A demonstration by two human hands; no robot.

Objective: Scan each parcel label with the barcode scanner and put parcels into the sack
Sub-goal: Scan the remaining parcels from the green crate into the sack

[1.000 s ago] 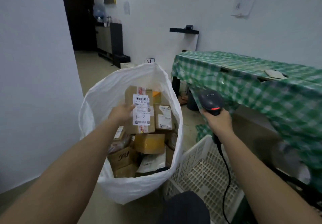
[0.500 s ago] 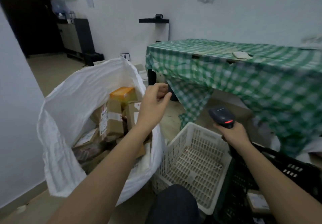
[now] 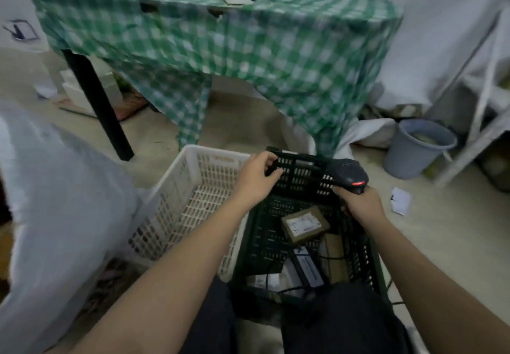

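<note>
Head view: inside the black crate (image 3: 356, 246) lies a brown parcel (image 3: 305, 224) with its label up, other parcels nearer beside it. Over the crate's far rim, the left hand (image 3: 255, 178) hovers with fingers loosely curled, holding nothing, while the right hand (image 3: 360, 204) grips the barcode scanner (image 3: 351, 175). Left of the crate stand a white basket (image 3: 190, 202) and the blurred white sack (image 3: 55, 215), a green checked table (image 3: 220, 44) beyond

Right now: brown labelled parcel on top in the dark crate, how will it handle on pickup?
The brown parcel looks like a small flat carton, so probably stiff and light. It lies tilted on other packages in the dark crate, so it may slide.
</note>
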